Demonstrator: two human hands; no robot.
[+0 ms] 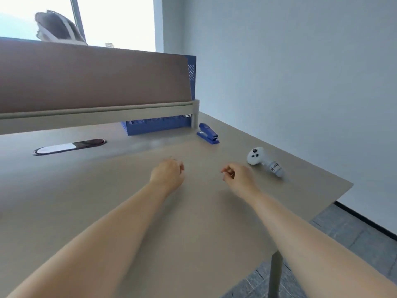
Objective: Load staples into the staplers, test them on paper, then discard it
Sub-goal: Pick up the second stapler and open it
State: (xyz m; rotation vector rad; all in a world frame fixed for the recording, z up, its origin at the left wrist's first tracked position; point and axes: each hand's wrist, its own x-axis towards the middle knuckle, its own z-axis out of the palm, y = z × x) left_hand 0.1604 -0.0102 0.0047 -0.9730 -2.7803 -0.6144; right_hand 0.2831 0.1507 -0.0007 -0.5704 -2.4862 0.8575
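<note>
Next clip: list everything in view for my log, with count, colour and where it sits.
stapler: one, blue, far part of the desk, in front of the partition's end post
controller: one, white with a handwritten label, on the desk right of the stapler
basket: one, blue, perforated, at the back of the desk, mostly hidden by the partition
cable port: one, dark oval, set into the desk at left
partition: one, brown, along the desk's back
bag: one, grey and white, beyond the partition by the window
desk: one, grey-beige
left hand: one, over the desk, fingers loosely curled, holding nothing
right hand: one, beside it, likewise
</note>
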